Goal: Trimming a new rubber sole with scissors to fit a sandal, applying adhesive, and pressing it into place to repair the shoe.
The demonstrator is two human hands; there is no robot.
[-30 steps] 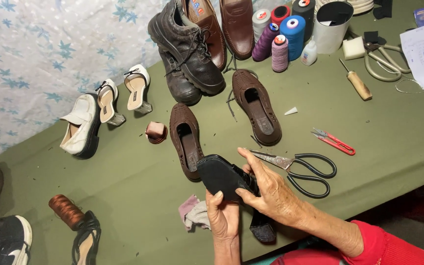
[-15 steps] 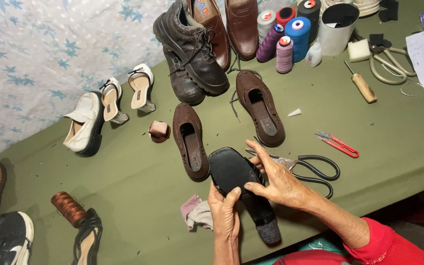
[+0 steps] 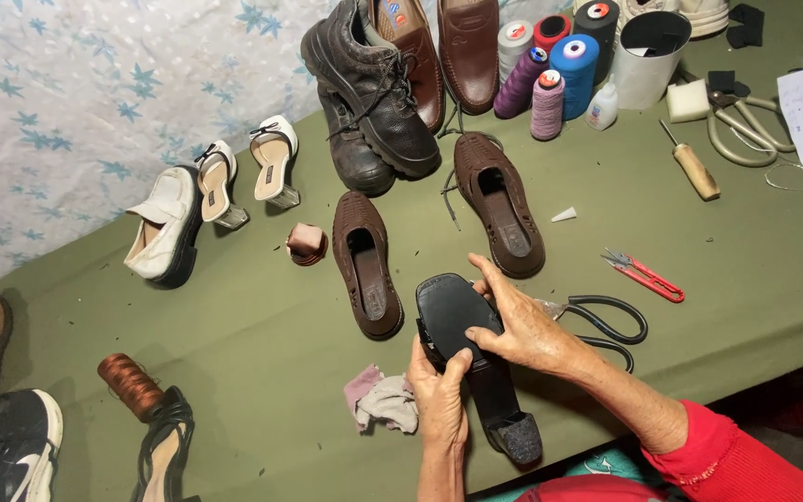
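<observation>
black shoe, olive-green table, red snips, blue thread spool, white star-print cloth

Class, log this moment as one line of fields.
left hand: grip under black shoe | right hand: pressing its upturned sole | shoe: sole up, heel toward person | nearby: scissors, rag on green table

A shoe-repair workbench, covered in green cloth, is crowded with footwear: worn brown leather shoes, woven slip-ons and white heeled sandals. Spools of thread, black-handled scissors, red snips and a wooden-handled awl mark the cobbler's trade.
</observation>
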